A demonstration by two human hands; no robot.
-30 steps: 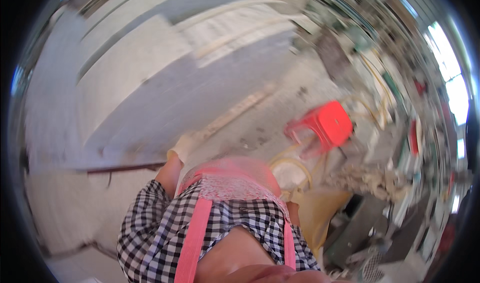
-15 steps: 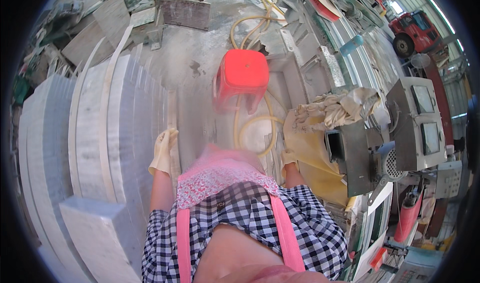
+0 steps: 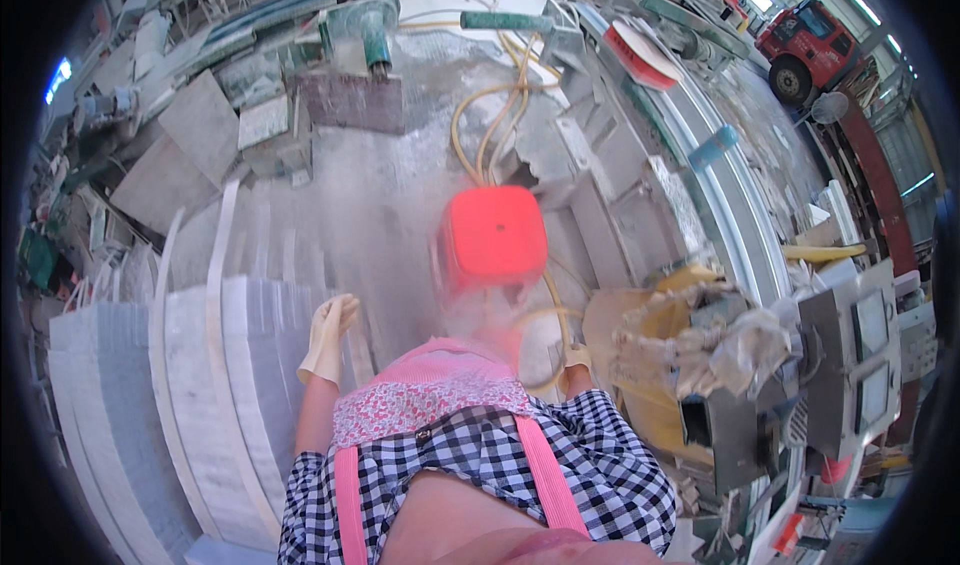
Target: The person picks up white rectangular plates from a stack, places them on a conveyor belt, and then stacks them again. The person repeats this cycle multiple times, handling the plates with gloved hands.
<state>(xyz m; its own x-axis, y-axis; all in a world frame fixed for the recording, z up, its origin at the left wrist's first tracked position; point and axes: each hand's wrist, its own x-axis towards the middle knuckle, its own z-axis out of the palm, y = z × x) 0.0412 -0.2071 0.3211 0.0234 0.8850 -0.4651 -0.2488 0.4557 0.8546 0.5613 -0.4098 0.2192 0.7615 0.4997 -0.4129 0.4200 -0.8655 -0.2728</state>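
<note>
My left hand point(image 3: 329, 337), in a cream rubber glove, hangs beside the stacked pale stone slabs point(image 3: 265, 340) on the left. Its fingers are curled together, and nothing shows in them. At the right side of my body is my right hand point(image 3: 576, 357), gloved the same way. It is near the yellow hose and a yellowish sheet; its fingers are small and partly hidden. Ahead of me on the wet, grey floor stands a red plastic stool point(image 3: 499, 233), apart from both hands. My pink apron point(image 3: 430, 405) covers the near middle.
A yellow hose point(image 3: 463, 130) loops across the floor behind and beside the stool. Crumpled cloth point(image 3: 735, 350) lies by a grey control cabinet point(image 3: 850, 360) on the right. Metal rails point(image 3: 745, 220) run along that side. Loose boards point(image 3: 205, 125) lie at far left; a red truck point(image 3: 810, 50) stands far right.
The stool, hose and far boards sit lower in the picture, and more of the far workshop shows. Both hands stay at my sides, still apart from the stool.
</note>
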